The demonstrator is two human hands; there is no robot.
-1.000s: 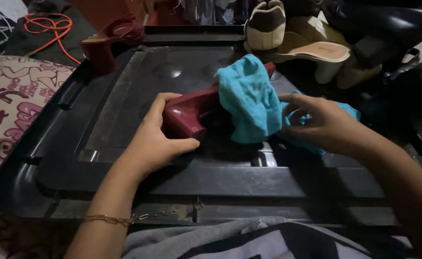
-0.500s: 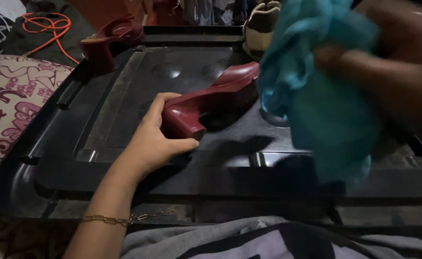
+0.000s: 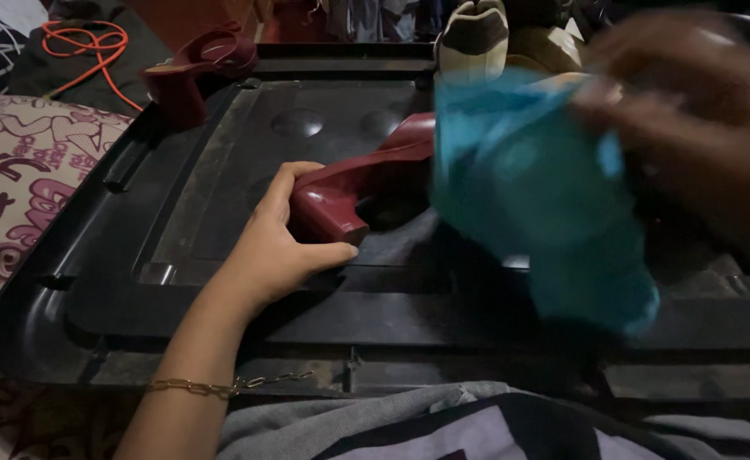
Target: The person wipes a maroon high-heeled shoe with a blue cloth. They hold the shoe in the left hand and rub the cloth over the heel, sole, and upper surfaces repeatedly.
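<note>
Two hands busy: left hand grips red shoe at the heel on black lid; right hand, blurred, holds blue cloth raised just right of shoe.

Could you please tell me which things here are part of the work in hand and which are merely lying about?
In hand: dark red heeled shoe, gripped by the left hand; blue cloth, held up by the right hand; black plastic lid beneath.

Lying about: second red shoe, orange cord, tan shoes, patterned fabric.
</note>
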